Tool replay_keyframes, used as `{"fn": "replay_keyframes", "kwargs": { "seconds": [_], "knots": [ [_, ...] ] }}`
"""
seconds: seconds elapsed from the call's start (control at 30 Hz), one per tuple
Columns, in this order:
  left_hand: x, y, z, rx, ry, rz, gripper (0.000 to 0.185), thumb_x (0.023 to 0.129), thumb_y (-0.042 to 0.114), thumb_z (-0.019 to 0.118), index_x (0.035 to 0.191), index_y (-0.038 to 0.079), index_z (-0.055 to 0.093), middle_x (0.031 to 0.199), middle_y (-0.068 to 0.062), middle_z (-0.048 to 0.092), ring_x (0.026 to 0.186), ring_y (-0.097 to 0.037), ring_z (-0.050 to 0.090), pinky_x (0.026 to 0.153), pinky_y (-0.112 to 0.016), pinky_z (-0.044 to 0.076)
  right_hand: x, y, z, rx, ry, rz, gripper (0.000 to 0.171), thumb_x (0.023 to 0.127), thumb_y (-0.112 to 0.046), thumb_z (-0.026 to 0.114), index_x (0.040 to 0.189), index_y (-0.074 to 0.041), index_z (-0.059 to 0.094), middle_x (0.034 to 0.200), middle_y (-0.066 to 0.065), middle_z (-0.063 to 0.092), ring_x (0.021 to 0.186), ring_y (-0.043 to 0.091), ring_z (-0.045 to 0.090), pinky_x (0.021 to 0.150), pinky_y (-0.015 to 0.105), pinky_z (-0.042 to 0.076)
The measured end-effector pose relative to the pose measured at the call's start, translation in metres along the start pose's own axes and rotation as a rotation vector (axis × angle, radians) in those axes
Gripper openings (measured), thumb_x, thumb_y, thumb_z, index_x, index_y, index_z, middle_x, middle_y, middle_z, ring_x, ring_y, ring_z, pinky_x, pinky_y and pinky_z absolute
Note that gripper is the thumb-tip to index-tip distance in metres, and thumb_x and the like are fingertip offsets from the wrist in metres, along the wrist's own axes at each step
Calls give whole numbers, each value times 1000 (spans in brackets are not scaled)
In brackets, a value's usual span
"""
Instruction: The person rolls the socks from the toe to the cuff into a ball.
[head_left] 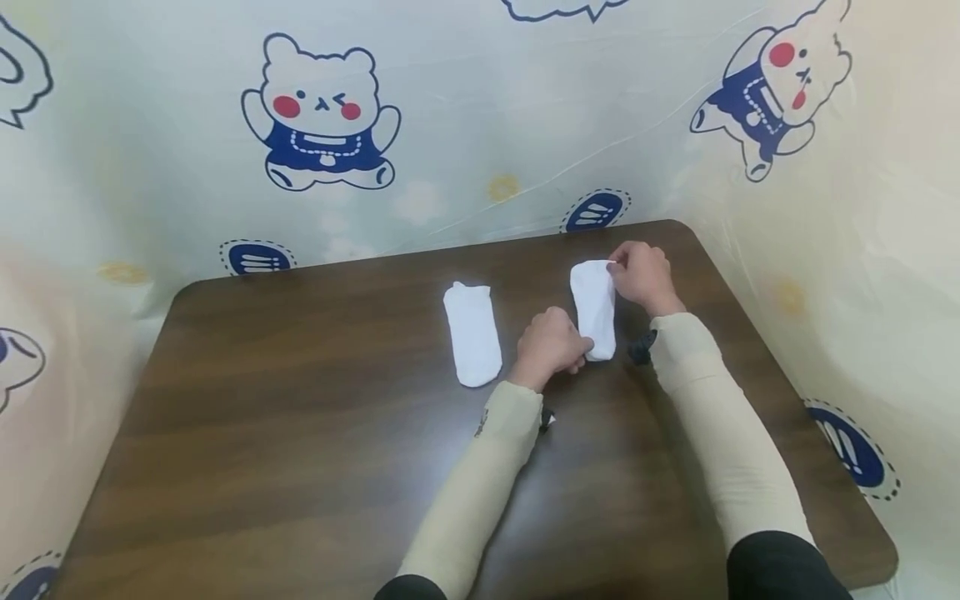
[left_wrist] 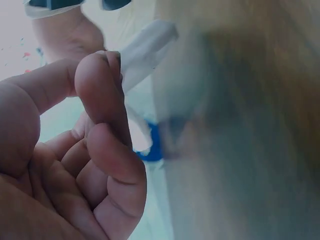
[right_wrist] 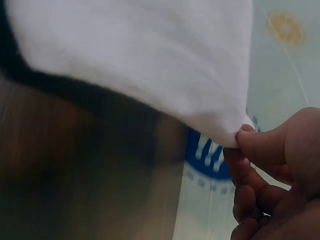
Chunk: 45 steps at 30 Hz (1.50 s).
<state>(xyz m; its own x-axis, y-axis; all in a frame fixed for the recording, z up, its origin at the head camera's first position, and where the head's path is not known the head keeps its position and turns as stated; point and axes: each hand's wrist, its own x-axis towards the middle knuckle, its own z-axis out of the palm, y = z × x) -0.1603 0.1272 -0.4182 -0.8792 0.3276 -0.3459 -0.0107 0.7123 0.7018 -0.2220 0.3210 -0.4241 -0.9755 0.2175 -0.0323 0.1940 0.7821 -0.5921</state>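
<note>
Two white socks lie on the brown table. My right hand [head_left: 643, 275] pinches the top right corner of the right-hand sock [head_left: 594, 304] between thumb and fingers. In the right wrist view that sock's corner [right_wrist: 220, 122] is held a little off the table. At the sock's lower end my left hand [head_left: 551, 342] pinches its edge, with the other fingers curled under, as the left wrist view shows. The fingertips there partly hide the sock [left_wrist: 147, 52]. To the left of my left hand the other sock [head_left: 472, 337] lies flat, untouched.
The wooden table [head_left: 300, 417] has rounded corners. Behind it and at both sides hangs a pale curtain [head_left: 465, 108] printed with cartoon bears. Dark wrist devices [head_left: 642, 347] sit beneath the cream sleeves [head_left: 720, 425].
</note>
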Motion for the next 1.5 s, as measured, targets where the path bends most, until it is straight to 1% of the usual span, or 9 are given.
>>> {"fn": "replay_keyframes", "kwargs": {
  "seconds": [0.17, 0.4, 0.53, 0.67, 0.8, 0.97, 1.2, 1.33, 1.5],
  "knots": [
    [-14, -21, -24, -7, 14, 32, 34, 92, 24, 72, 60, 12, 71, 53, 0, 64, 58, -23, 69, 55, -34, 47, 2, -23, 20, 45, -40, -66, 20, 102, -15, 57, 114, -1, 65, 103, 17, 63, 90, 34, 58, 78, 46, 52],
    [-33, -64, -61, -96, 27, 50, 30, 91, 18, 70, 63, 9, 74, 55, -2, 65, 55, -24, 68, 49, -27, 46, 4, -69, 54, 84, -84, -158, 16, 101, -13, 59, 110, -2, 66, 98, 15, 64, 87, 32, 59, 75, 44, 50],
    [-42, -86, -79, -126, 59, 19, 26, 91, 15, 71, 66, 6, 75, 56, -5, 65, 58, -29, 68, 48, -26, 42, 4, -91, 72, 90, -113, -204, 17, 101, -16, 59, 110, -3, 66, 98, 14, 64, 86, 30, 59, 75, 43, 51],
    [-48, -101, -90, -186, 72, -9, 22, 91, 14, 72, 72, 3, 75, 59, -8, 66, 64, -36, 69, 51, -27, 45, 2, -103, 81, 91, -123, -213, 19, 102, -17, 59, 112, -3, 66, 100, 14, 65, 86, 30, 61, 75, 43, 52],
    [-51, -109, -98, -218, 59, -25, 19, 91, 14, 72, 79, 0, 76, 63, -9, 68, 65, -35, 69, 54, -27, 47, 2, -110, 87, 83, -130, -202, 18, 101, -18, 60, 111, -4, 66, 100, 13, 65, 85, 30, 61, 75, 43, 51],
    [-55, -116, -106, -243, 73, -47, 17, 90, 13, 73, 79, 0, 76, 65, -10, 68, 57, -27, 67, 54, -28, 47, 3, -117, 94, 80, -154, -210, 19, 102, -19, 59, 113, -4, 65, 101, 13, 65, 85, 30, 61, 74, 43, 51],
    [-53, -132, -109, -334, 12, -82, 20, 91, 17, 75, 83, -1, 76, 70, -14, 69, 58, -26, 66, 69, -44, 54, 5, -127, 106, 58, -198, -190, 19, 102, -21, 59, 112, -7, 66, 96, 10, 63, 82, 29, 59, 71, 41, 48],
    [-51, -146, -108, -386, -23, -120, 21, 91, 19, 75, 83, -1, 76, 73, -16, 69, 55, -21, 63, 64, -37, 54, 5, -132, 113, 23, -216, -196, 19, 101, -22, 61, 111, -7, 66, 94, 10, 64, 82, 29, 60, 71, 40, 49],
    [-49, -160, -105, -378, -28, -140, 21, 91, 19, 76, 82, -1, 77, 70, -15, 69, 53, -19, 62, 57, -29, 51, 4, -137, 124, -16, -222, -208, 18, 100, -21, 62, 109, -6, 67, 95, 10, 65, 83, 29, 59, 74, 42, 48]
  ]
}}
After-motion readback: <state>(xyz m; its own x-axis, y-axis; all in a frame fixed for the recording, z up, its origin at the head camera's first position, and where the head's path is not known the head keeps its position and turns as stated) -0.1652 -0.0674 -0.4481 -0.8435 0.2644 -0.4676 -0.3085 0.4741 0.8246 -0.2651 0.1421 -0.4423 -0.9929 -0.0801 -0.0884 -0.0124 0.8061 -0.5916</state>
